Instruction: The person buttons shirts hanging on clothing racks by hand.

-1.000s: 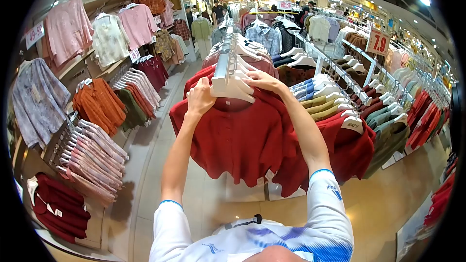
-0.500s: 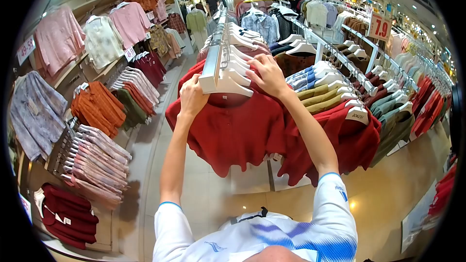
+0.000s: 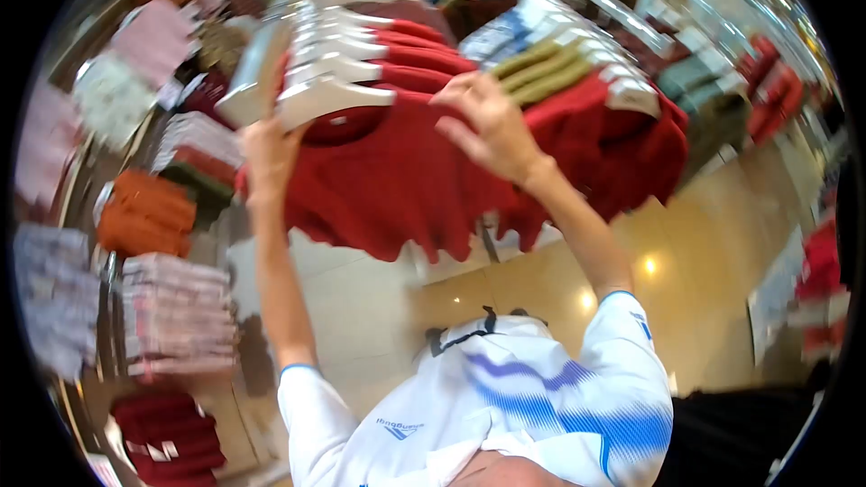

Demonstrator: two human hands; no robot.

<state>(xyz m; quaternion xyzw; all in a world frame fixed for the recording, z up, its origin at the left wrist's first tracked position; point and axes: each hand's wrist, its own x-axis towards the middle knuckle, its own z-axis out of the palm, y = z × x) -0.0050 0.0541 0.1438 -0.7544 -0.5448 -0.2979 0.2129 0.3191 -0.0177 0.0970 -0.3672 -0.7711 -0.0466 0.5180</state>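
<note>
A row of red tops (image 3: 388, 176) hangs on white hangers (image 3: 334, 101) from a metal rail. My left hand (image 3: 268, 158), blurred by motion, is closed at the left shoulder of the front top, just below the rail's end (image 3: 244, 104). Its fingertips are partly hidden. My right hand (image 3: 496, 131) is beside the right shoulders of the red tops, with thumb and fingers apart and nothing seen between them. The front top's dark neck opening and a small label show under its hanger.
To the right hang olive garments (image 3: 546, 72) and more red tops (image 3: 622, 140). Wall displays on the left hold an orange top (image 3: 146, 212), striped garments (image 3: 176, 311) and a dark red top (image 3: 167, 437). A shiny tiled floor (image 3: 695, 243) lies below.
The view has tilted down and shifted, so the rack appears higher and farther left. My right hand has moved off the hangers to the tops' right shoulders, its fingers now spread wider.
</note>
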